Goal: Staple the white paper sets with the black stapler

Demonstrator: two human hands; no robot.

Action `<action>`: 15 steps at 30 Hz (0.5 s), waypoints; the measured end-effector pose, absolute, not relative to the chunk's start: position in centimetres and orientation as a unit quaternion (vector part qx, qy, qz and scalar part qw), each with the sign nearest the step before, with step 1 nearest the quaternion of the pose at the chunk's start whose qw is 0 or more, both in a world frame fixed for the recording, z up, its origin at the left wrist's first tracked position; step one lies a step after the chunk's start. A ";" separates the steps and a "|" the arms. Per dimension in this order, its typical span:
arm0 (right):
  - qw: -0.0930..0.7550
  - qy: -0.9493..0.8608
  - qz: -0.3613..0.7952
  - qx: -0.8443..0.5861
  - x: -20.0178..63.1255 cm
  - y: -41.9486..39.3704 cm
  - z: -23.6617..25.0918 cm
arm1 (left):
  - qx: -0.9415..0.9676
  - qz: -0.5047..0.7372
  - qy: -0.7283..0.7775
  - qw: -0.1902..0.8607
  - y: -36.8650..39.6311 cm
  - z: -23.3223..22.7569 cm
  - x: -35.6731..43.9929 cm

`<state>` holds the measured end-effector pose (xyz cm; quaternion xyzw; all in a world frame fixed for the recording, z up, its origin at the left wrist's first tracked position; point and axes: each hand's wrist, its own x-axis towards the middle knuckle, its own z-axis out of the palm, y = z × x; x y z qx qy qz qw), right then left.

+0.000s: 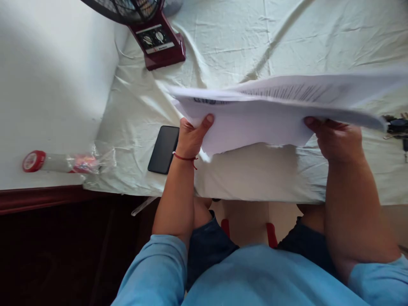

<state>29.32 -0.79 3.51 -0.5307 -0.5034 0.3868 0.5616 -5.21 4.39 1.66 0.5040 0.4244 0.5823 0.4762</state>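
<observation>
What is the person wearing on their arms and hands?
Both arms have light blue sleeves pushed up toward the elbows, so the forearms are bare. The left hand has a thin red string bracelet around its wrist. The right hand wears nothing.

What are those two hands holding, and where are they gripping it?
Both hold a stack of white printed paper sheets above the table: the left hand pinches its left near edge, the right hand its right near edge.

Reaching forward with both forearms, left hand (191, 138) and right hand (338, 138) each pinching closed, thumbs pressing on top
</observation>
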 end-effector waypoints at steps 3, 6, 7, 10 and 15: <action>0.606 -0.484 0.372 -0.510 28.5 -0.6 4.1 | 0.507 0.611 0.406 0.453 4.2 1.9 -5.1; 0.621 -0.490 0.377 -0.482 28.3 -0.6 4.9 | 0.515 0.607 0.393 0.461 4.3 1.7 -5.8; 0.620 -0.494 0.383 -0.473 28.4 -0.7 5.0 | 0.515 0.602 0.393 0.468 4.4 1.5 -5.9; 0.589 -0.506 0.406 -0.482 28.7 -0.7 4.7 | 0.502 0.590 0.407 0.485 4.6 1.2 -5.8; 0.574 -0.481 0.428 -0.506 28.6 -0.4 3.8 | 0.501 0.606 0.394 0.476 4.9 1.0 -5.0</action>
